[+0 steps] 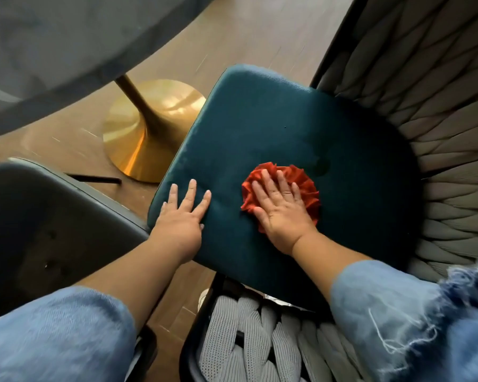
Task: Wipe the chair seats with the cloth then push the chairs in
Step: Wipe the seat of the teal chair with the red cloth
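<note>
Chair seat (273, 139): teal velvet cushion, tilted across the middle of our view; we see no crumbs or marks we can be sure of, only one tiny dark speck near its centre.
Cloth (309, 186): red-orange, bunched into ruffles, lying on the seat right of centre, toward the chair's back; pinned flat under our right hand.
Right hand (280, 206): palm down on the cloth, fingers spread and flat, not pinching; ruffled edges of the cloth show past the fingertips and on the thumb side.
Left hand (181, 216): palm down on the bare cushion near its left front edge, fingers spread, holding nothing; apart from the cloth.
Sleeves (398, 307): pale blue denim, frayed at the cuffs, pushed up both forearms.
Chair back (436, 111): grey woven rope in a dark frame, curving round the right side of the seat; the same weave shows below the cushion's near edge.
Second chair (39, 216): dark grey seat at lower left, just beside the teal cushion's left edge.
Table (53, 45): grey top at upper left, blurred, on a gold pedestal base (146, 128) standing on the wooden floor (260, 31); the teal seat's far corner overlaps the base in our view.
</note>
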